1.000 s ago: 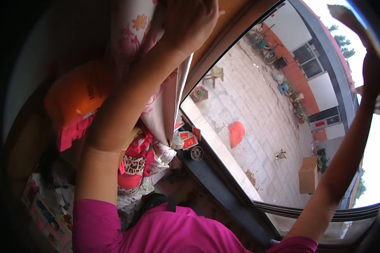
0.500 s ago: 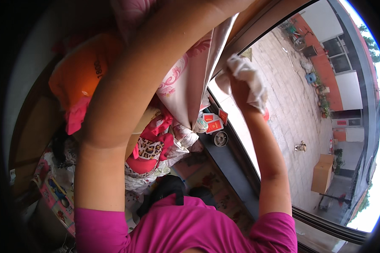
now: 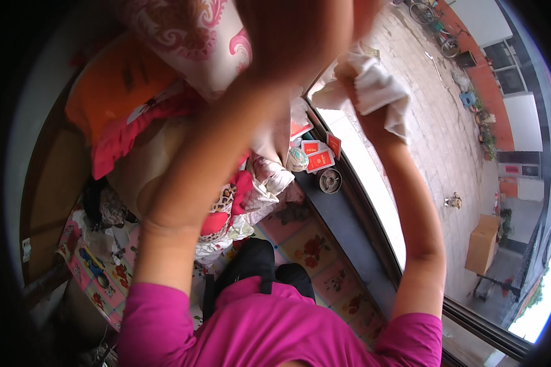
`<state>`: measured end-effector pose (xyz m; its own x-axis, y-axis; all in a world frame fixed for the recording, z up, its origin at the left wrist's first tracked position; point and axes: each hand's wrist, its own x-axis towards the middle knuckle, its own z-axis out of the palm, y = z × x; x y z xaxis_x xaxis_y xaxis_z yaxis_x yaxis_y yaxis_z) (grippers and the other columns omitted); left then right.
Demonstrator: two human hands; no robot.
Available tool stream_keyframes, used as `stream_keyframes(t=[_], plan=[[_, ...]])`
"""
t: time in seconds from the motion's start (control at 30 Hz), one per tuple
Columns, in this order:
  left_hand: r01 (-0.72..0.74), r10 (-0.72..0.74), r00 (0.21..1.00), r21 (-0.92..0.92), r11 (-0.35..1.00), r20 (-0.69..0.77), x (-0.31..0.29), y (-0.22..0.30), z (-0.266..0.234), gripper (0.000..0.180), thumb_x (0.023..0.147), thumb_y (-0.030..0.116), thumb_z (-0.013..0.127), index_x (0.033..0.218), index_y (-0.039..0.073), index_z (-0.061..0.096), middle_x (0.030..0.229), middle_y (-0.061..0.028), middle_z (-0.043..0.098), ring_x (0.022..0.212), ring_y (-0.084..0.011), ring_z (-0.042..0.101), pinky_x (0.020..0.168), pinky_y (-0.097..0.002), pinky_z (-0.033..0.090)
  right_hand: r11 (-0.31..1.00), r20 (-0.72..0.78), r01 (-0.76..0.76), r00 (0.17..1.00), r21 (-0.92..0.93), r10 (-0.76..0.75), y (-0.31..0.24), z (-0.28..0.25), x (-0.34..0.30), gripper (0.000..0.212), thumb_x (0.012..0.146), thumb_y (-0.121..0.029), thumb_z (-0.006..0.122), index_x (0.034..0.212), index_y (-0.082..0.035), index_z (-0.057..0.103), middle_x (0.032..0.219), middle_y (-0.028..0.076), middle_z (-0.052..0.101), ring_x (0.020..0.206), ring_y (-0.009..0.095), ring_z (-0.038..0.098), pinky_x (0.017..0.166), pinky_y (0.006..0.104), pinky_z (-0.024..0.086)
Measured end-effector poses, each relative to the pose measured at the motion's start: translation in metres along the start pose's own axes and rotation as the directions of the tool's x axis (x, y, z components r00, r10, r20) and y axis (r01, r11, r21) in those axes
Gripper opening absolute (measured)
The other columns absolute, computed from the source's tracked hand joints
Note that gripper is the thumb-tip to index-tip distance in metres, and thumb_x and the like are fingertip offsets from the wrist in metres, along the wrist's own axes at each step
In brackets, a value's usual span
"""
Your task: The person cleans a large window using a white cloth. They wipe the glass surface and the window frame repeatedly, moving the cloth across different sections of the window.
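My right hand is raised at the window with a crumpled white cloth. The cloth hangs over the back of the hand and the wrist, hiding most of the fingers. High and close in front of me, my left hand is smeared by motion, so its fingers cannot be made out. Behind that arm hangs a pale curtain with a pink scroll pattern, nearest to the left hand. Whether the left hand touches the curtain or the window frame is unclear.
On the dark sill are a round metal ashtray, red and white packs and a patterned round object. Clothes lie heaped left of it. An orange bag is farther left. Flowered covering spreads below me.
My left hand has come down into view at the top, and the curtain has shifted left. The cloth in my right hand has moved slightly on the window. The whole view has tilted a little.
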<state>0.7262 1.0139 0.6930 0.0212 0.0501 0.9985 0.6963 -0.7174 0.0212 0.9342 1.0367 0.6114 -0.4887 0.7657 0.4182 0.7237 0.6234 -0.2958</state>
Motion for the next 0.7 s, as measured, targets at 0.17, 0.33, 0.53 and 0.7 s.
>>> stream_keyframes(t=[0.17, 0.33, 0.53, 0.7], plan=[[0.550, -0.425, 0.667, -0.019, 0.835, 0.611, -0.222, 0.138, 0.044, 0.038, 0.084, 0.010, 0.067, 0.121, 0.005, 0.057, 0.121, -0.0133, 0.060, 0.118, -0.0329, 0.058, 0.095, -0.0468, 0.044, 0.973, -0.039, 0.062, 0.997, -0.220, -0.072, -0.020, -0.060, -0.023, 0.031, 0.094, -0.013, 0.068, 0.125, -0.017, 0.069, 0.113, 0.010, 0.072, 0.091, 0.027, 0.070, 0.080, 0.0334, 0.055], [0.602, -0.574, 0.546, 0.192, 0.775, 0.610, -0.307, 0.128, 0.091, 0.044, 0.080, 0.010, 0.076, 0.118, 0.007, 0.054, 0.116, -0.0134, 0.059, 0.115, -0.0336, 0.056, 0.098, -0.0450, 0.045, 0.973, -0.028, 0.015, 0.999, -0.231, -0.022, -0.025, -0.061, -0.040, 0.025, 0.100, -0.020, 0.064, 0.124, -0.015, 0.070, 0.111, 0.012, 0.071, 0.091, 0.027, 0.069, 0.080, 0.0323, 0.053], [0.482, -0.474, 0.486, 0.226, 0.846, 0.734, -0.327, 0.129, 0.091, 0.030, 0.080, 0.013, 0.075, 0.106, 0.011, 0.060, 0.105, -0.0054, 0.062, 0.106, -0.0259, 0.059, 0.092, -0.0403, 0.046, 0.996, -0.077, -0.077, 0.994, -0.036, 0.075, -0.014, -0.050, -0.059, 0.024, 0.093, -0.027, 0.071, 0.105, -0.007, 0.071, 0.091, 0.012, 0.073, 0.081, 0.027, 0.071, 0.072, 0.0332, 0.054], [0.254, -0.437, 0.459, 0.357, 0.899, 0.773, -0.316, 0.104, 0.084, 0.005, 0.088, 0.017, 0.063, 0.087, 0.014, 0.067, 0.093, -0.0029, 0.064, 0.098, -0.0230, 0.063, 0.087, -0.0408, 0.049, 0.998, -0.116, -0.048, 0.992, 0.047, 0.053, -0.012, -0.042, -0.059, 0.023, 0.096, -0.028, 0.069, 0.107, -0.008, 0.070, 0.087, 0.015, 0.066, 0.078, 0.025, 0.064, 0.070, 0.0331, 0.051]])
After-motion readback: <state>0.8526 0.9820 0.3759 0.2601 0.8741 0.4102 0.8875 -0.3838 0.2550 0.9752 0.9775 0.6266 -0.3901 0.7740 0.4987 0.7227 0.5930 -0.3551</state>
